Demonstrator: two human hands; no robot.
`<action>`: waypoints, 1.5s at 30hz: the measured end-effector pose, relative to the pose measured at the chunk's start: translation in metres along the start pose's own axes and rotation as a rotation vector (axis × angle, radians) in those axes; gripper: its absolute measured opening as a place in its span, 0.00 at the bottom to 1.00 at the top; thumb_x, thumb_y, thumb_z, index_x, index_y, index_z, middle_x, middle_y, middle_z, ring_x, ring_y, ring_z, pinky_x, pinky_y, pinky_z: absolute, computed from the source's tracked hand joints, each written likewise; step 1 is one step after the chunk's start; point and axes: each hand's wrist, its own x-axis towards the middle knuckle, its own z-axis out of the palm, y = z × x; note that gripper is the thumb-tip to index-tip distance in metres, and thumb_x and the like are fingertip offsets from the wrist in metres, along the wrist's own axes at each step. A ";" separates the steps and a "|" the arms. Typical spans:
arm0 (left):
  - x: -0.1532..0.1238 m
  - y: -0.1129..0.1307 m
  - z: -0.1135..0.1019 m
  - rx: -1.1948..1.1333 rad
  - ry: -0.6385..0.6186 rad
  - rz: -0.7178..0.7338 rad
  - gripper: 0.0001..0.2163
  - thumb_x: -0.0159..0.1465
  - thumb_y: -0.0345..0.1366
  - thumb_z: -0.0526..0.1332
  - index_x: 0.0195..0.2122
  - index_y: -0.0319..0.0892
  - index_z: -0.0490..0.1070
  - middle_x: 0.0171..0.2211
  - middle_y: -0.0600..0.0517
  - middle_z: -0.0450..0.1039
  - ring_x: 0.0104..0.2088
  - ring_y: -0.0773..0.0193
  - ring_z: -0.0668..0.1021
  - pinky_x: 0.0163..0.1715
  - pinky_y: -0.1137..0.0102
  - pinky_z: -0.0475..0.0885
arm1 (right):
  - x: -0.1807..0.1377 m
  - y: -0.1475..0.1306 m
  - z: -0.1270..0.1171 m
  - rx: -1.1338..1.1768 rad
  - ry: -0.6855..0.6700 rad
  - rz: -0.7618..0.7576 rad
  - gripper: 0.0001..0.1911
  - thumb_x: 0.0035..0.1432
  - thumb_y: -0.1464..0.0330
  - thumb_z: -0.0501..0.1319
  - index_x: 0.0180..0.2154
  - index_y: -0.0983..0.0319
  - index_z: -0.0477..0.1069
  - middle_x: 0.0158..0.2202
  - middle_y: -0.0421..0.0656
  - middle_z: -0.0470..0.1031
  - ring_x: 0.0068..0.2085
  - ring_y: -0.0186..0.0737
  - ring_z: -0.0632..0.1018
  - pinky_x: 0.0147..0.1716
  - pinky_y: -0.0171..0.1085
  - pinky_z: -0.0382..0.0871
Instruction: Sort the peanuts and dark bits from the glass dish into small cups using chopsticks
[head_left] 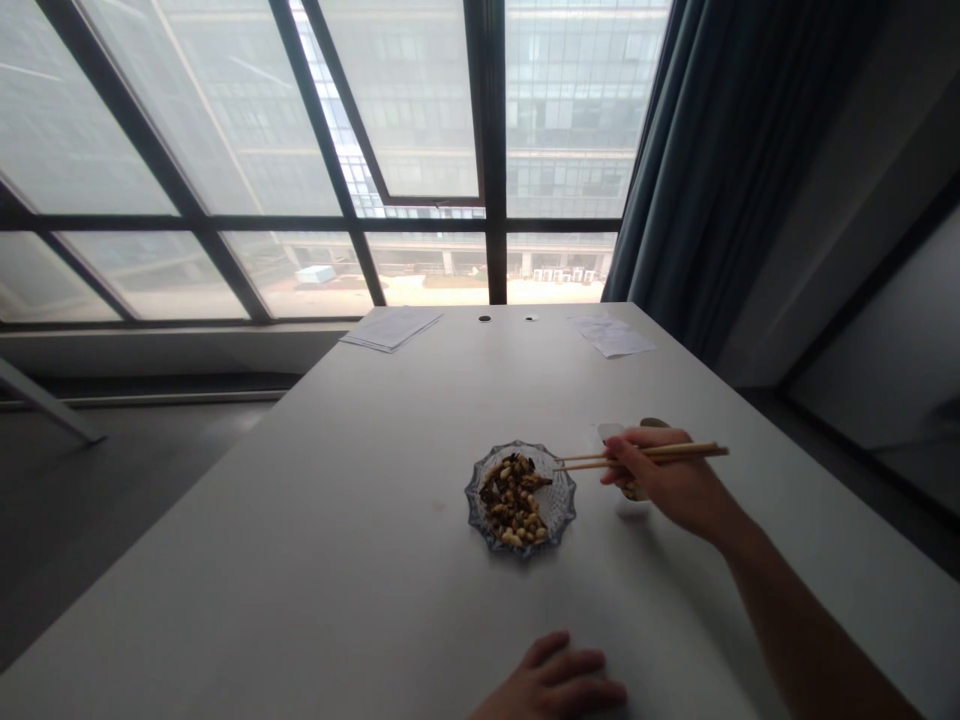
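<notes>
A pair of wooden chopsticks (682, 452) lies in the grip of my right hand (667, 475), the tips pointing left over the right rim of a glass bowl (564, 500). The bowl has a scalloped edge and holds a heap of nuts and dark pieces (516, 500), mostly on its left side. Nothing can be made out between the chopstick tips. Behind my right hand is a partly hidden container with a greenish round part (655, 423). My left hand (559, 685) rests on the table in front of the bowl, fingers stretched out and holding nothing.
The white table (315, 560) reaches to a large window. Stacked papers (394, 328) lie at its far left, more sheets (611, 335) at the far right. Two small round spots, one dark (484, 319), are near the far edge. A dark curtain (720, 170) hangs to the right.
</notes>
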 end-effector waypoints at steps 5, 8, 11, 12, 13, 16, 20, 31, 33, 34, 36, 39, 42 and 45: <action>-0.002 0.000 0.002 0.000 0.010 -0.002 0.09 0.78 0.40 0.62 0.57 0.49 0.77 0.59 0.57 0.77 0.63 0.64 0.74 0.71 0.67 0.52 | -0.005 -0.003 0.028 -0.040 -0.148 0.009 0.20 0.69 0.53 0.61 0.31 0.58 0.78 0.28 0.42 0.85 0.30 0.42 0.86 0.30 0.34 0.77; -0.002 0.001 0.005 -0.041 0.002 -0.039 0.13 0.80 0.41 0.59 0.62 0.46 0.73 0.58 0.56 0.78 0.63 0.65 0.74 0.72 0.68 0.49 | -0.004 0.001 0.039 -0.003 -0.170 0.056 0.19 0.68 0.53 0.61 0.30 0.58 0.77 0.27 0.42 0.85 0.31 0.43 0.86 0.31 0.36 0.78; -0.001 0.001 0.006 -0.080 -0.005 -0.062 0.16 0.80 0.41 0.59 0.65 0.43 0.70 0.57 0.56 0.79 0.62 0.66 0.75 0.72 0.70 0.48 | -0.003 0.005 0.047 0.044 -0.181 0.075 0.20 0.66 0.51 0.62 0.29 0.58 0.75 0.27 0.43 0.84 0.32 0.46 0.87 0.31 0.38 0.79; -0.001 0.001 0.005 -0.088 -0.006 -0.063 0.16 0.80 0.41 0.59 0.65 0.43 0.70 0.57 0.56 0.79 0.62 0.66 0.75 0.71 0.70 0.48 | -0.002 0.006 0.050 0.055 -0.183 0.071 0.21 0.66 0.50 0.62 0.28 0.58 0.74 0.27 0.43 0.84 0.32 0.47 0.87 0.30 0.38 0.79; 0.000 0.001 0.005 -0.091 -0.009 -0.061 0.16 0.80 0.41 0.60 0.65 0.43 0.70 0.57 0.56 0.79 0.62 0.66 0.75 0.71 0.70 0.49 | -0.002 0.006 0.051 0.060 -0.184 0.065 0.22 0.66 0.50 0.62 0.28 0.58 0.74 0.26 0.43 0.83 0.32 0.48 0.87 0.29 0.38 0.79; 0.000 0.001 0.004 -0.071 -0.016 -0.053 0.17 0.79 0.41 0.62 0.65 0.44 0.70 0.56 0.55 0.80 0.62 0.65 0.75 0.70 0.71 0.53 | -0.002 0.008 0.054 0.047 -0.178 0.046 0.23 0.67 0.50 0.60 0.27 0.59 0.73 0.26 0.44 0.83 0.31 0.48 0.87 0.28 0.37 0.78; -0.001 0.001 0.006 -0.052 -0.018 -0.059 0.17 0.77 0.41 0.64 0.65 0.45 0.71 0.55 0.55 0.80 0.61 0.64 0.76 0.69 0.71 0.54 | -0.002 0.008 0.051 0.021 -0.159 0.035 0.23 0.68 0.50 0.60 0.28 0.59 0.75 0.26 0.43 0.83 0.32 0.47 0.87 0.29 0.38 0.79; 0.000 -0.001 -0.002 -0.082 -0.015 -0.017 0.12 0.80 0.40 0.60 0.61 0.45 0.73 0.60 0.57 0.76 0.66 0.65 0.71 0.73 0.67 0.45 | -0.003 -0.006 -0.009 0.028 0.095 0.086 0.24 0.64 0.46 0.64 0.32 0.59 0.79 0.30 0.47 0.86 0.32 0.50 0.87 0.30 0.39 0.82; 0.000 -0.001 -0.003 -0.084 -0.014 -0.025 0.14 0.80 0.40 0.59 0.62 0.44 0.72 0.59 0.56 0.77 0.65 0.65 0.72 0.73 0.68 0.46 | -0.005 -0.006 -0.027 -0.007 0.177 0.098 0.23 0.63 0.46 0.64 0.33 0.59 0.80 0.30 0.47 0.86 0.32 0.49 0.87 0.29 0.38 0.82; 0.000 -0.001 -0.003 -0.084 -0.014 -0.031 0.15 0.80 0.41 0.59 0.63 0.43 0.72 0.58 0.55 0.78 0.65 0.66 0.72 0.72 0.68 0.47 | -0.006 -0.004 -0.036 -0.031 0.211 0.100 0.23 0.63 0.46 0.65 0.33 0.58 0.80 0.30 0.46 0.86 0.32 0.49 0.87 0.30 0.38 0.82; 0.001 0.000 -0.003 -0.075 -0.015 -0.035 0.15 0.80 0.41 0.60 0.63 0.43 0.72 0.58 0.55 0.78 0.64 0.66 0.73 0.72 0.69 0.48 | -0.007 -0.001 -0.051 -0.074 0.265 0.106 0.22 0.63 0.46 0.65 0.34 0.58 0.81 0.30 0.46 0.86 0.32 0.49 0.87 0.30 0.37 0.83; 0.001 0.000 -0.004 -0.059 -0.019 -0.021 0.11 0.80 0.41 0.60 0.58 0.47 0.75 0.60 0.57 0.77 0.65 0.66 0.72 0.72 0.68 0.47 | -0.011 0.003 -0.066 -0.115 0.300 0.137 0.21 0.61 0.46 0.66 0.36 0.57 0.82 0.30 0.45 0.86 0.33 0.50 0.88 0.29 0.38 0.83; 0.000 0.000 -0.005 -0.050 -0.020 -0.010 0.08 0.78 0.41 0.62 0.55 0.49 0.77 0.61 0.58 0.76 0.65 0.66 0.72 0.72 0.67 0.49 | -0.015 0.002 -0.071 -0.155 0.289 0.177 0.20 0.62 0.47 0.65 0.35 0.57 0.81 0.30 0.45 0.86 0.33 0.50 0.88 0.28 0.38 0.83; 0.000 0.000 -0.004 -0.051 -0.016 -0.018 0.08 0.77 0.41 0.64 0.55 0.49 0.77 0.60 0.59 0.76 0.65 0.66 0.72 0.72 0.67 0.51 | -0.018 -0.001 -0.072 -0.197 0.262 0.201 0.20 0.63 0.48 0.64 0.34 0.57 0.80 0.30 0.44 0.86 0.33 0.49 0.88 0.28 0.37 0.82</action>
